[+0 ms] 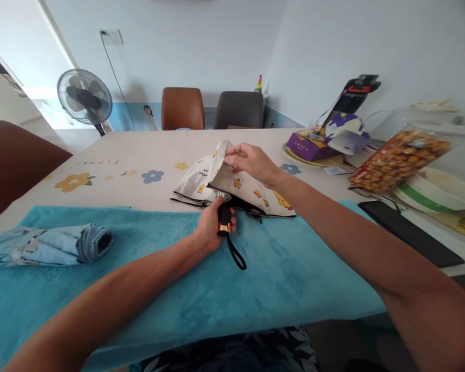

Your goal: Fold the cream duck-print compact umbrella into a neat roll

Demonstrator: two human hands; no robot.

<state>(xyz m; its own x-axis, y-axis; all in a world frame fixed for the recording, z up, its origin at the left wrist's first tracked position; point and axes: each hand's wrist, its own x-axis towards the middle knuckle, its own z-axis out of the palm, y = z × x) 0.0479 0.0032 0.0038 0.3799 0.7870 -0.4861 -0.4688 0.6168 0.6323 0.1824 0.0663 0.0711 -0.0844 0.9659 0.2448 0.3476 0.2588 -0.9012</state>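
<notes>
A white umbrella (248,187) with small yellow chick prints and black edging lies loosely folded in front of me, its panels slack. My left hand (213,222) is wrapped round its black handle (224,219), which has a copper-coloured band and a black wrist strap (238,258) hanging down. At the canopy's upper part, my right hand (251,161) pinches a fold of the fabric between thumb and fingers. A second umbrella (58,245), light blue and rolled up, rests on the blue towel (170,294) to the left.
The towel covers the near side of a flower-patterned table (112,155). Along the right stand a purple box (312,146), a large snack jar (403,152), a green-and-white bowl (437,191) and a black flat object (411,232). Chairs (183,108) and a fan (84,97) stand beyond.
</notes>
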